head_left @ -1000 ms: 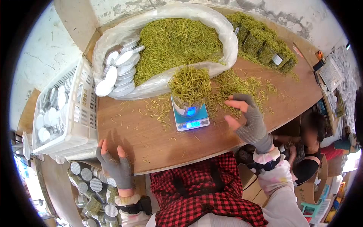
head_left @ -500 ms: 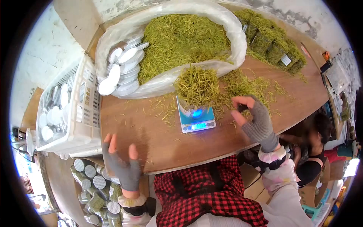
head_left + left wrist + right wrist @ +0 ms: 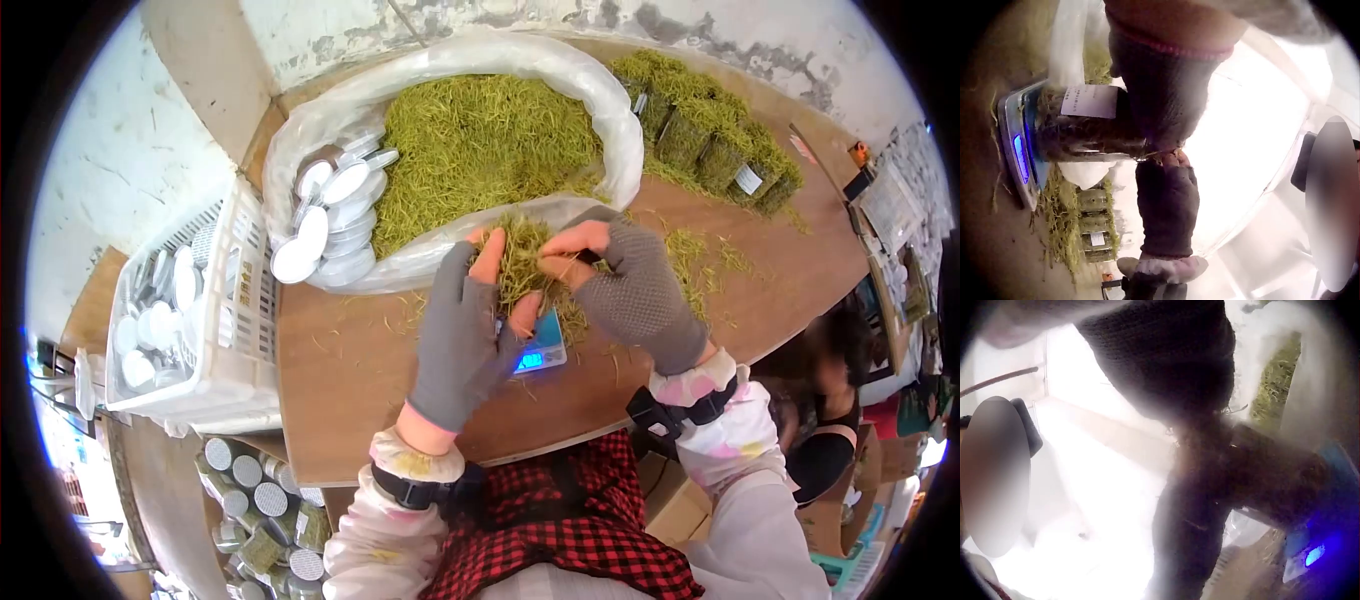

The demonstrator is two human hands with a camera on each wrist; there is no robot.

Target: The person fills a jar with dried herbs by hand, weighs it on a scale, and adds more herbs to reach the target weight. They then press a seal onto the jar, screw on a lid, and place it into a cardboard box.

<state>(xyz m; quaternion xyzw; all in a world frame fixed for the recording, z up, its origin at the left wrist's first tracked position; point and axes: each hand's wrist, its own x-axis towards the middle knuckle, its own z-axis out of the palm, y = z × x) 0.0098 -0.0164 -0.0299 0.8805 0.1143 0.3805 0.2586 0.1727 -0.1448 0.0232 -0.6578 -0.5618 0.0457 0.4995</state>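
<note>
Strands: here we are at the centre of the head frame, a tuft of green strands (image 3: 520, 262) crowning the jar (image 3: 1088, 128), right between the gloved hands!
Left grip: we see the left hand (image 3: 458, 335) loosely spread, fairly straight fingers against the tuft's left side, thumb at its front.
Right grip: and there's the right hand (image 3: 640, 290), fingers bent, thumb and forefinger pinching strands at the tuft's right edge; in its own wrist view the fingertips are too dark for us to read.
Jar: we spot a white label (image 3: 1090, 101) on its side in the left wrist view, its base on the scale (image 3: 551, 332).
Display: glowing blue, digits too blurred for us.
Tabletop: loose strands (image 3: 690, 262) scatter across the brown table (image 3: 370, 410), right of centre.
Upper middle: we've got a big plastic bag (image 3: 622, 150) of strands, with lids (image 3: 313, 232) piled at its left side.
Upper right: a row of filled jars (image 3: 685, 143).
Left: a white crate (image 3: 215, 375) of lids.
Lower left: more jars (image 3: 262, 548), lidded.
Right edge: we glimpse another person (image 3: 825, 455).
</note>
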